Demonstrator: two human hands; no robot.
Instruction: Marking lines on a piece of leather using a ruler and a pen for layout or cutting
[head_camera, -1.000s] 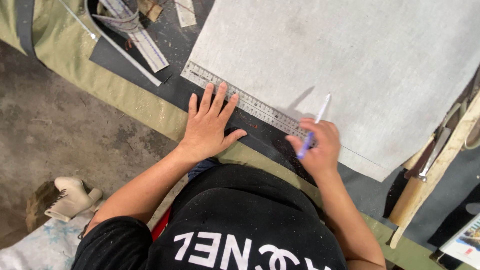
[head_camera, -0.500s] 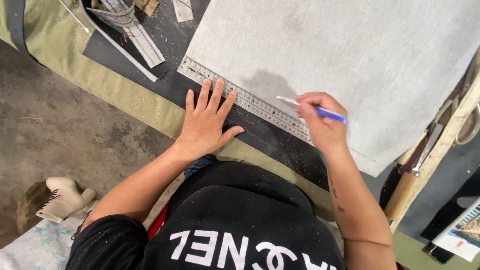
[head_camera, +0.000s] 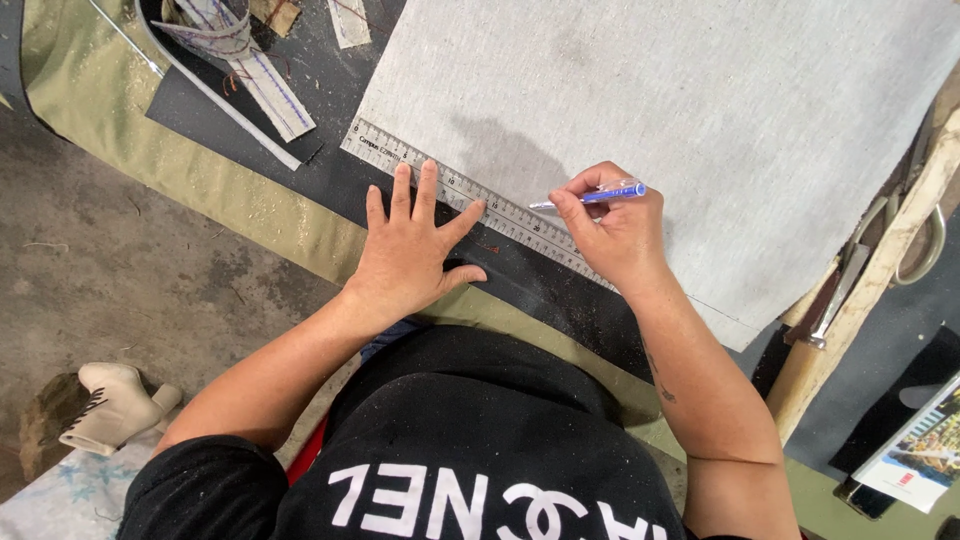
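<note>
Bare concrete floor fills the left of what I see, with a pale high-heeled boot (head_camera: 112, 403) lying on it at the near left. Right of the floor comes a work table covered in olive cloth (head_camera: 200, 190), and on that a dark mat (head_camera: 340, 170) dusted with scraps. At the far left of the mat I see a curved grey strip (head_camera: 215, 95) with a loose measuring tape (head_camera: 255, 70) just beside it. Moving right, my left hand (head_camera: 405, 255) lies flat, palm down, fingers spread apart; the fingertips press on a clear ruler (head_camera: 470, 200) while the palm rests on the mat. The ruler runs slantwise from far left to near right, lying along the near edge of a big grey sheet (head_camera: 680, 100) that covers the far right of the table. Further right, my right hand (head_camera: 615, 230) has its thumb and fingers pinched together around a blue pen (head_camera: 600, 195), whose tip points left and meets the sheet just beyond the ruler's far edge. At the right edge, a rough wooden post (head_camera: 870, 290) leans across, with metal shears (head_camera: 850, 280) partly hidden beside it, and a printed booklet (head_camera: 925, 440) lies at the near right corner.
</note>
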